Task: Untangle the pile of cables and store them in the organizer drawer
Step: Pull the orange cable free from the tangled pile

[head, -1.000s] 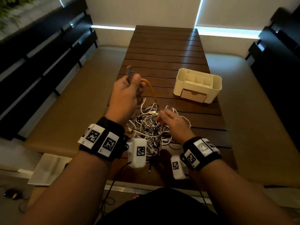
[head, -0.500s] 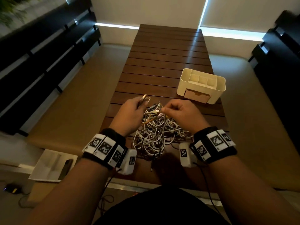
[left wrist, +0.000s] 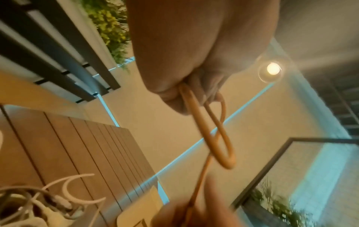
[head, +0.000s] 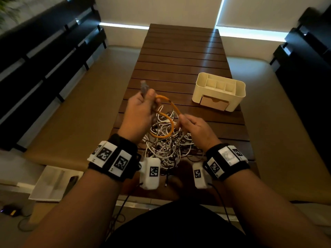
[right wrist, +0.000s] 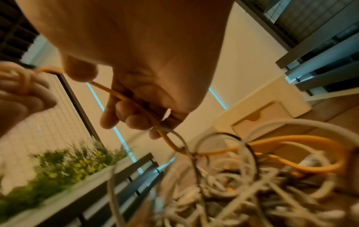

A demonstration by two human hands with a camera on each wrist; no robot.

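Head view: orange cable (head: 172,106) looped, gripped by both hands

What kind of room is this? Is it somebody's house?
Probably a home sitting area, though I can't be sure. A long slatted wooden table has tan cushioned benches along both sides, roller blinds cover the windows behind it, and leafy green plants grow in a planter nearby.

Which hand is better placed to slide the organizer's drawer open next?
Right, probably. The right hand is on the same side as the organizer, whose drawer is shut. The left hand is farther off, gripping orange cable loops.
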